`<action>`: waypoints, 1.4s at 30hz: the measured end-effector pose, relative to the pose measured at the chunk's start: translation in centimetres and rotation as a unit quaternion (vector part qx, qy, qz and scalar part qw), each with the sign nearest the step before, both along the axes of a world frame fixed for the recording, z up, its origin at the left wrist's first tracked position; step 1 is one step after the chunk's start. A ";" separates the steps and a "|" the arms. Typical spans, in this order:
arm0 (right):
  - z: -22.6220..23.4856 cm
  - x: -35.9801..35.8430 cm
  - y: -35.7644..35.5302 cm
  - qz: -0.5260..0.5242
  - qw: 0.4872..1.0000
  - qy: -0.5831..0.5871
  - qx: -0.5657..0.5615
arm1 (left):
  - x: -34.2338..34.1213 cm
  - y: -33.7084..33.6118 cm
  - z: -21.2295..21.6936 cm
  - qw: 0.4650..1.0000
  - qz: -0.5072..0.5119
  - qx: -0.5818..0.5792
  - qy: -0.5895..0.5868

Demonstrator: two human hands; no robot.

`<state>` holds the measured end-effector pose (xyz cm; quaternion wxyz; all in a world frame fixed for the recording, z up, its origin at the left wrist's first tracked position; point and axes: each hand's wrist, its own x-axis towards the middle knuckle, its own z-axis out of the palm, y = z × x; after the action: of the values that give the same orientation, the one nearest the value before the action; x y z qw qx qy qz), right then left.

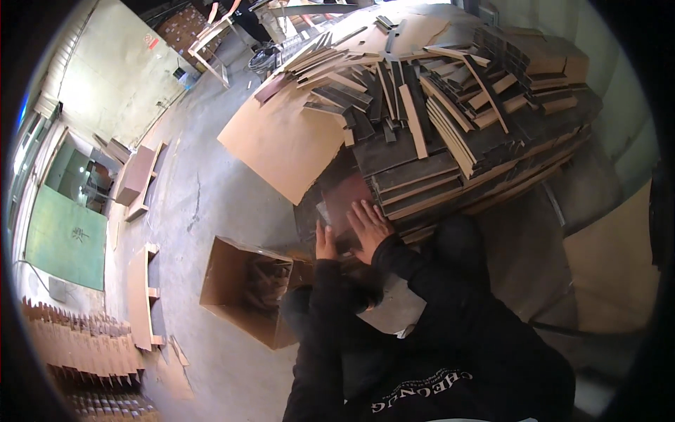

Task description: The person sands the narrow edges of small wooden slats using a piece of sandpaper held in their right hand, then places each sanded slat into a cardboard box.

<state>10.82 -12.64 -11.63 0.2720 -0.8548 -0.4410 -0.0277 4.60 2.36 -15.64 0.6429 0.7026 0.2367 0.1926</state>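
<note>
My left hand (325, 241) and my right hand (369, 230) are close together at the near edge of a low work surface. The right hand lies with its fingers spread by a reddish-brown flat piece (349, 197), seemingly touching it. Fingers of the left hand point upward and apart, and I see nothing held in them. Just beyond its fingertips is a small pale scrap (323, 212), too small to name. To the right of my hands rises a stack of dark-faced boards (415, 176) with cut strips (415, 123) heaped on top. Dark shadow hides what is below my palms.
An open cardboard box (239, 281) of scraps stands at my left knee. A large brown sheet (285, 137) sticks out beyond my hands. Boards (140, 299) lie farther left on the floor. Another person (249, 21) is at the far end near a table (211, 42).
</note>
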 end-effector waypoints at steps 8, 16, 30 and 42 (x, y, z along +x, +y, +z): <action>0.9 0.8 0.3 -0.001 0.997 -0.007 -0.075 | 1.3 -0.5 -0.8 0.988 -0.070 -0.122 -0.066; 6.6 -2.1 -3.5 0.046 0.985 -0.077 0.145 | -1.3 -2.0 6.2 0.889 0.129 0.401 -0.181; 8.7 11.8 -8.5 -0.328 0.943 -0.010 0.052 | 5.2 -6.3 8.1 0.924 0.019 0.330 -0.191; 4.6 4.1 -12.0 -0.222 0.831 0.224 0.459 | 4.9 -10.6 6.7 0.876 -0.005 0.469 -0.112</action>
<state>14.94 -24.63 -7.03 0.7105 -0.6896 -0.1034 -0.0944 9.46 -8.26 -8.90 0.2609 0.8968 0.0416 0.3550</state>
